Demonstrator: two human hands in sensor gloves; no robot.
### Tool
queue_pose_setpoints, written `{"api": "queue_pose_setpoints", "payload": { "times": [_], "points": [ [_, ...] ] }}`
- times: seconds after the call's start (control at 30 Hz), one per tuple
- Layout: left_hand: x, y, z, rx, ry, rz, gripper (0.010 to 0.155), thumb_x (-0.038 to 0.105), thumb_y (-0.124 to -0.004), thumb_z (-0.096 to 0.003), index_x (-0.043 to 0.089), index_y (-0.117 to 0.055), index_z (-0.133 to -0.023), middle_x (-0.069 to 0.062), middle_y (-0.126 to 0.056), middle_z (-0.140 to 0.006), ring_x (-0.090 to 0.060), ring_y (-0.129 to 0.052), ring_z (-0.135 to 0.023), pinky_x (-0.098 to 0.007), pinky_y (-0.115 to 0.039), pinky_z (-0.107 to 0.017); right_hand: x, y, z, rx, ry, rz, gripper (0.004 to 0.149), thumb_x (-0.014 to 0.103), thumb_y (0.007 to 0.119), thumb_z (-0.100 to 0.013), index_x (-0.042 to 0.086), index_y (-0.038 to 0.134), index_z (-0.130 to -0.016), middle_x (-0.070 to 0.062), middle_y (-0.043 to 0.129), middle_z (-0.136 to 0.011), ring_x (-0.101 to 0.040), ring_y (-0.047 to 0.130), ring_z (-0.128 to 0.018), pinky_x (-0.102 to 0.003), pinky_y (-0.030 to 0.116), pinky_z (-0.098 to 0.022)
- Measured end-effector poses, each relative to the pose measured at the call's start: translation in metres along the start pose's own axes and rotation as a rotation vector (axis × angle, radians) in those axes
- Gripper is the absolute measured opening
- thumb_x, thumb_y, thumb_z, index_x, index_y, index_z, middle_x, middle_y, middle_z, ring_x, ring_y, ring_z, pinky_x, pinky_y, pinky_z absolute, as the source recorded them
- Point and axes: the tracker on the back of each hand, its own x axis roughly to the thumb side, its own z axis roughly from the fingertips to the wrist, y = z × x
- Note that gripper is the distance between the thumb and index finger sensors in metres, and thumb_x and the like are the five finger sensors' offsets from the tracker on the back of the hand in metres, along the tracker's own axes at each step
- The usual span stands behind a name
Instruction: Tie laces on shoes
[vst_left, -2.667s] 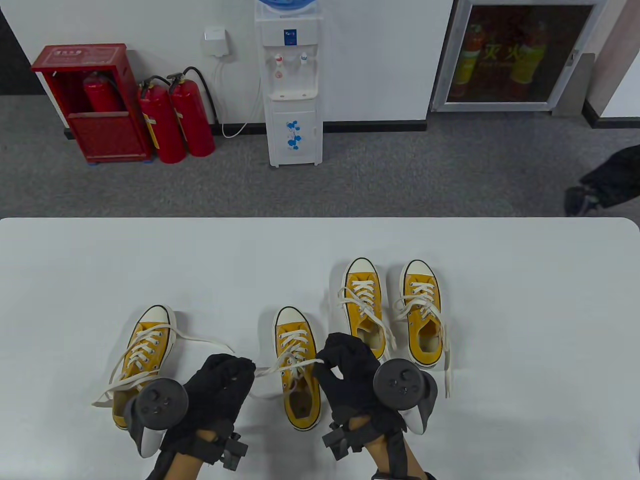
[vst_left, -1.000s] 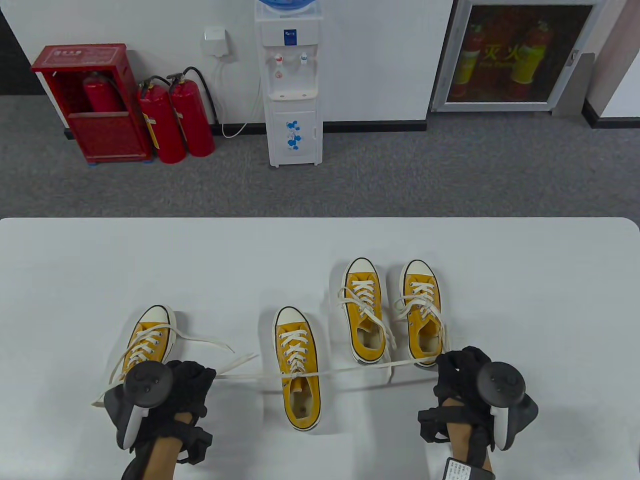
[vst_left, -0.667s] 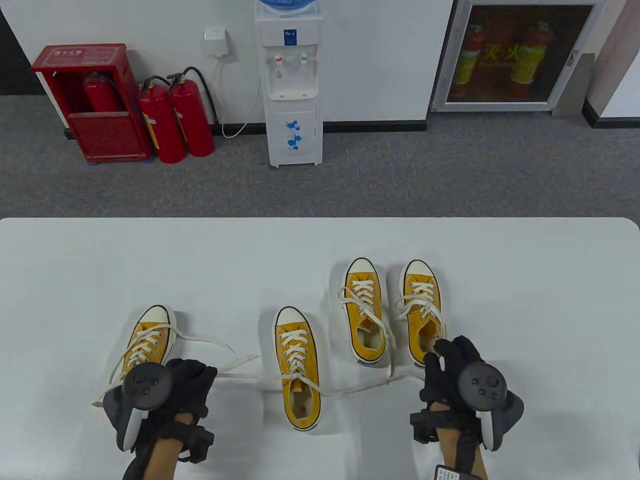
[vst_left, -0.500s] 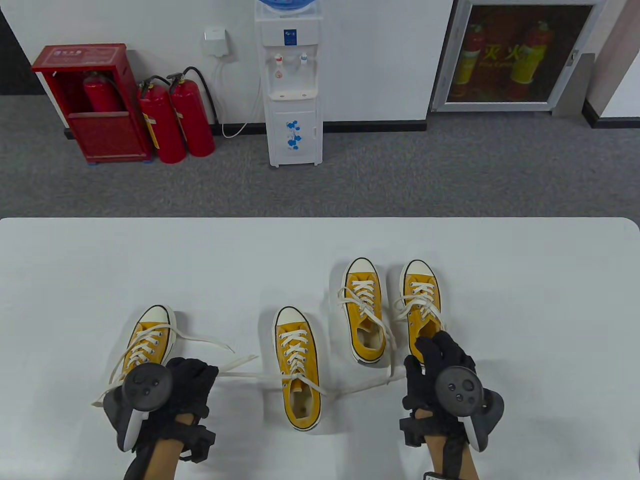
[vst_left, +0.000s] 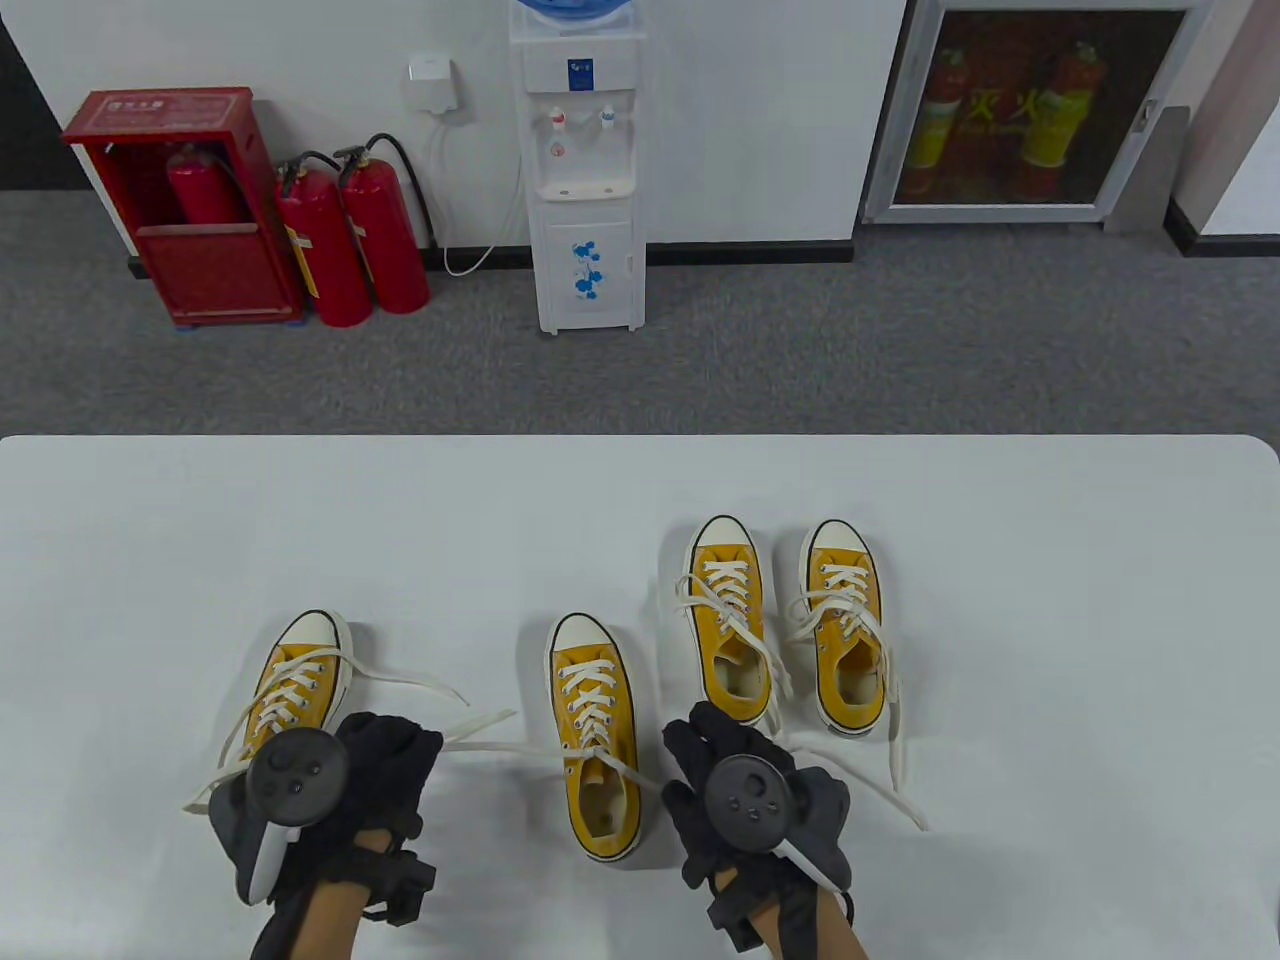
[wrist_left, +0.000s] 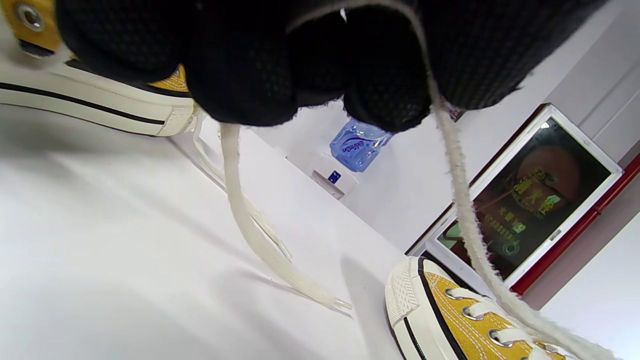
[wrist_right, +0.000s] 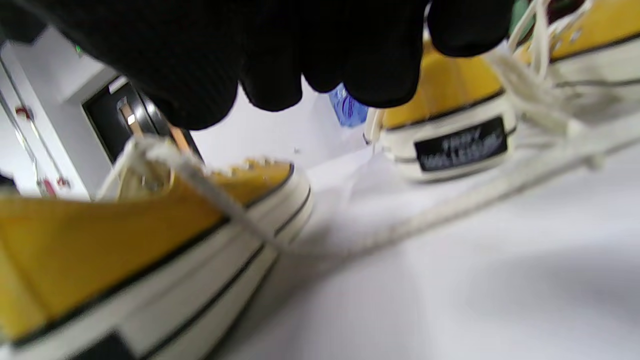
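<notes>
The left hand (vst_left: 385, 765) grips a lace (vst_left: 500, 745) of the middle shoe (vst_left: 597, 740) just to its right. The right hand (vst_left: 745, 790), beside that shoe, seems loosely open, empty.

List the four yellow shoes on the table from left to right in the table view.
leftmost shoe → middle shoe being laced → left shoe of the far pair → right shoe of the far pair

The right hand (vst_left: 745, 790) has dropped its lace end (vst_left: 880, 790) and moved beside the middle shoe (vst_left: 597, 740).
</notes>
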Motion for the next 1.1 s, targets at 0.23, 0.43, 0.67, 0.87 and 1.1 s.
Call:
{"api": "queue_pose_setpoints", "payload": {
  "times": [0.23, 0.43, 0.67, 0.87, 1.1],
  "points": [
    [0.002, 0.0, 0.0, -0.006, -0.004, -0.006, 0.038, 0.053, -0.083, -0.045, 0.026, -0.094, -0.069, -0.009, -0.091, -0.079, -0.028, -0.099, -0.048, -0.056, -0.08, -0.048, 0.005, 0.025, -0.011, 0.185, 0.035, 0.099, 0.067, 0.035, 0.084, -0.044, 0.016, 0.063, -0.104, -0.009, 0.045, -0.112, -0.04, 0.062, -0.1, -0.066, 0.046, -0.07],
    [0.004, -0.001, 0.001, -0.007, -0.014, -0.011, 0.038, 0.053, -0.083, -0.0451, 0.026, -0.094, -0.069, -0.009, -0.091, -0.079, -0.028, -0.099, -0.048, -0.056, -0.08, -0.049, 0.011, 0.038, -0.018, 0.235, 0.054, 0.191, 0.069, 0.033, 0.086, -0.042, 0.018, 0.062, -0.105, -0.008, 0.041, -0.114, -0.042, 0.053, -0.105, -0.068, 0.04, -0.072],
    [0.005, -0.002, 0.001, -0.015, -0.018, -0.017, 0.038, 0.053, -0.083, -0.045, 0.026, -0.094, -0.069, -0.009, -0.091, -0.079, -0.028, -0.099, -0.048, -0.056, -0.08, -0.049, 0.009, 0.04, -0.02, 0.221, 0.076, 0.156, 0.057, 0.032, 0.09, -0.041, 0.021, 0.078, -0.096, -0.005, 0.044, -0.114, -0.043, 0.047, -0.108, -0.07, 0.036, -0.073],
    [0.005, -0.002, 0.001, -0.016, -0.012, -0.01, 0.038, 0.053, -0.083, -0.0452, 0.026, -0.094, -0.069, -0.009, -0.091, -0.079, -0.028, -0.099, -0.048, -0.056, -0.08, -0.049, 0.002, 0.03, -0.017, 0.164, 0.086, 0.07, 0.041, 0.035, 0.087, -0.042, 0.019, 0.089, -0.08, -0.007, 0.061, -0.107, -0.042, 0.055, -0.104, -0.069, 0.04, -0.072],
    [0.005, -0.001, 0.001, -0.013, -0.013, -0.005, 0.038, 0.053, -0.083, -0.0451, 0.026, -0.094, -0.069, -0.009, -0.091, -0.079, -0.028, -0.099, -0.048, -0.056, -0.08, -0.049, -0.011, 0.0, -0.008, 0.083, 0.104, -0.219, 0.043, 0.045, 0.084, -0.042, 0.016, 0.092, -0.073, -0.009, 0.067, -0.102, -0.043, 0.061, -0.1, -0.07, 0.041, -0.07]
  ]
}}
